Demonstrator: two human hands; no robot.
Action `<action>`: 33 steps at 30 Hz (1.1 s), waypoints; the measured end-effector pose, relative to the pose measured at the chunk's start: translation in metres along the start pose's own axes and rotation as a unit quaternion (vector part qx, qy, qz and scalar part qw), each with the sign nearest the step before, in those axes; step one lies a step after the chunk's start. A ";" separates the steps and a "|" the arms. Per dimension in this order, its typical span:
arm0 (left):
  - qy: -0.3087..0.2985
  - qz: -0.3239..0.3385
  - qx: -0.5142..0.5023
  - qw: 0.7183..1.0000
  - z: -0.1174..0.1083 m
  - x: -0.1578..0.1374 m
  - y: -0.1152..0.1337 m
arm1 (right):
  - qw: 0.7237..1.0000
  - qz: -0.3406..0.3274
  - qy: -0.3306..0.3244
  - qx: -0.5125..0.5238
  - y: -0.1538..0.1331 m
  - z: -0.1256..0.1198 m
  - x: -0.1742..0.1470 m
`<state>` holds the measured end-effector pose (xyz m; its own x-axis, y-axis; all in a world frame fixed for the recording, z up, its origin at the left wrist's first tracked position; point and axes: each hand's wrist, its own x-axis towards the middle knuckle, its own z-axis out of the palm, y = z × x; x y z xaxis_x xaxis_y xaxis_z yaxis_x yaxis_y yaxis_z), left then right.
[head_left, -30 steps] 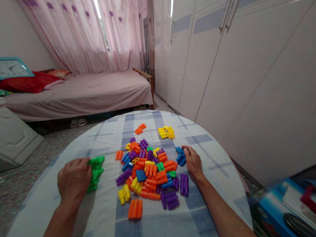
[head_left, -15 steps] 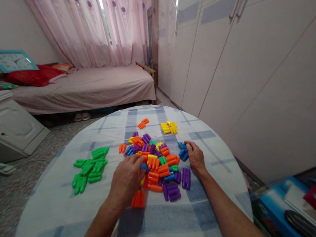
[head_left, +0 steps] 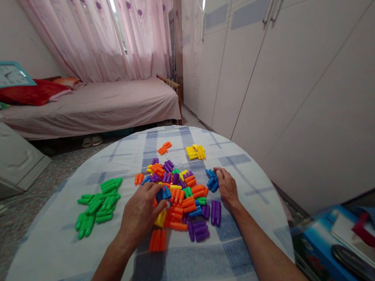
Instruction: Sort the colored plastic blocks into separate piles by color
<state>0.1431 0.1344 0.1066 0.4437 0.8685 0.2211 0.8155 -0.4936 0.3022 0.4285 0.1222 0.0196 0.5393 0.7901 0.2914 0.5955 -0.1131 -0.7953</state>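
Note:
My left hand [head_left: 141, 211] is over the left side of a mixed heap of plastic pieces [head_left: 179, 196], each shaped like joined finger-like tubes. Between its thumb and fingers is a blue piece [head_left: 163, 194]. Just below that hand, a yellow piece [head_left: 161, 218] and an orange piece [head_left: 157, 240] lie on the cloth. To the right of the heap, my right hand [head_left: 226, 185] rests with loosely curved fingers against a small group of blue pieces [head_left: 212, 180]. Its fingertips are partly hidden, and nothing is visibly gripped there.
Green pieces [head_left: 98, 204] form a pile on the left of the round table [head_left: 191, 270]. Yellow pieces [head_left: 195, 152] and orange pieces [head_left: 164, 148] lie at the far side. Purple pieces [head_left: 215, 213] sit near my right forearm. Beyond are a bed [head_left: 106, 103] and a wardrobe [head_left: 250, 75].
The view has shifted slightly, moving the scene left. My left hand has lifted a little with the blue piece, now showing more clearly between its fingers. My right hand stays beside the blue group.

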 end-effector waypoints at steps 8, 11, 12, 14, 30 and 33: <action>-0.050 0.124 -0.088 0.987 0.037 0.061 0.066 | 0.998 -0.007 0.005 0.063 0.005 0.002 -0.001; -0.054 0.143 -0.074 0.985 0.057 0.081 0.087 | 0.997 -0.010 0.004 0.077 0.007 0.002 0.000; -0.057 0.149 -0.065 0.985 0.062 0.086 0.093 | 0.997 -0.008 0.003 0.081 0.007 0.001 0.000; -0.067 0.157 -0.045 0.984 0.071 0.092 0.103 | 0.996 -0.001 0.001 0.092 0.007 0.000 0.000; -0.039 0.146 -0.072 0.986 0.023 0.015 0.015 | 0.997 -0.005 0.001 0.076 0.004 0.000 -0.003; -0.034 0.144 -0.072 0.986 0.028 0.014 0.009 | 0.998 -0.001 -0.002 0.071 0.005 0.000 -0.002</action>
<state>0.1674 0.1434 0.0863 0.6776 0.6897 0.2553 0.5925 -0.7176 0.3660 0.4301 0.1202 0.0152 0.5359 0.7926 0.2910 0.5065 -0.0261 -0.8619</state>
